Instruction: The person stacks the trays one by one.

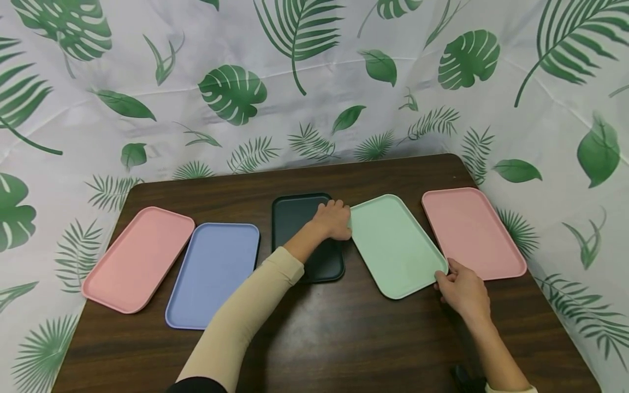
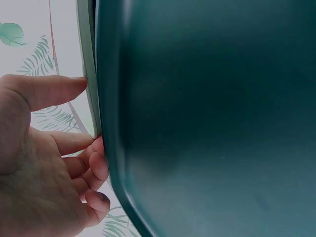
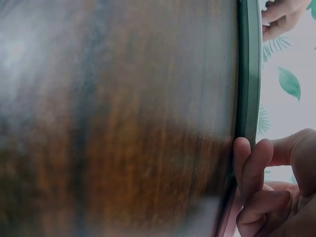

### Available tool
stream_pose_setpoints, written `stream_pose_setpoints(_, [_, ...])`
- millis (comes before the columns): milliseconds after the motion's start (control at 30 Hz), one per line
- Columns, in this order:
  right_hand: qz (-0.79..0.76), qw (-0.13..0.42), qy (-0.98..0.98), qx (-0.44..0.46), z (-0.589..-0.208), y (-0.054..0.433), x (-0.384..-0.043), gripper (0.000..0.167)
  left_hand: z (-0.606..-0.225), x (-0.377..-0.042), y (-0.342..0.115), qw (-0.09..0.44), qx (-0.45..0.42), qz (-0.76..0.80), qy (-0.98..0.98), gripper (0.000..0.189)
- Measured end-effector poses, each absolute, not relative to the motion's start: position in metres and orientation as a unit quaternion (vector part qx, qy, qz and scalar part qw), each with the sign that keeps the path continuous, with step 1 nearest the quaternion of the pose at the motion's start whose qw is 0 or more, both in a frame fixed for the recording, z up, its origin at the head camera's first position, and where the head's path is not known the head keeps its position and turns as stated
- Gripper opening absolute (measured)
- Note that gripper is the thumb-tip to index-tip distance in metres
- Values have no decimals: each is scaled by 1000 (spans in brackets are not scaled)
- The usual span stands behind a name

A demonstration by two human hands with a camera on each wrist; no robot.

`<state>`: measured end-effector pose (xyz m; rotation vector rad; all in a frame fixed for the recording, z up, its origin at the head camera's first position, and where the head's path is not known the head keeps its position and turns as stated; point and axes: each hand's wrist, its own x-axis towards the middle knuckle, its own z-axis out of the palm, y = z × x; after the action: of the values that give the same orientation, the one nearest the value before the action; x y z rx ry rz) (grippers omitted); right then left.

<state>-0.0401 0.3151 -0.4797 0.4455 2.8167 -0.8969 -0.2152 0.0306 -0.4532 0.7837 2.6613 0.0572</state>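
A leaf-print cloth (image 1: 314, 82) backs a dark wooden worktop (image 1: 344, 338) carrying five flat trays in a row. The mint-green tray (image 1: 395, 245) is held at opposite corners, slightly askew, which looks like a way to steady and turn its whole length at once. The left hand (image 1: 334, 218) curls its grip over the far corner, fingers (image 2: 94, 165) tucked under the rim and thumb on top; just beneath that grip lies the dark green tray (image 1: 304, 218), its edge touching the mint one. The right hand (image 1: 462, 292) pinches the near corner, fingertips (image 3: 249, 163) pressed against the rim. Just outside that grip sits a pink tray (image 1: 472, 232). Well off past the left grip lie a blue tray (image 1: 213, 273) and a second pink tray (image 1: 137, 256).
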Motion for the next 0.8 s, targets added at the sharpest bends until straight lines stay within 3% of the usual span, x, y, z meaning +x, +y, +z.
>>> stream_pose_setpoints(367, [-312, 17, 940, 138, -478, 312, -39, 60, -455, -214, 26, 173, 282, 52, 942, 46])
stream_pose_setpoints(800, [-317, 4, 937, 147, -470, 310, -39, 57, -448, -212, 19, 177, 280, 92, 939, 56])
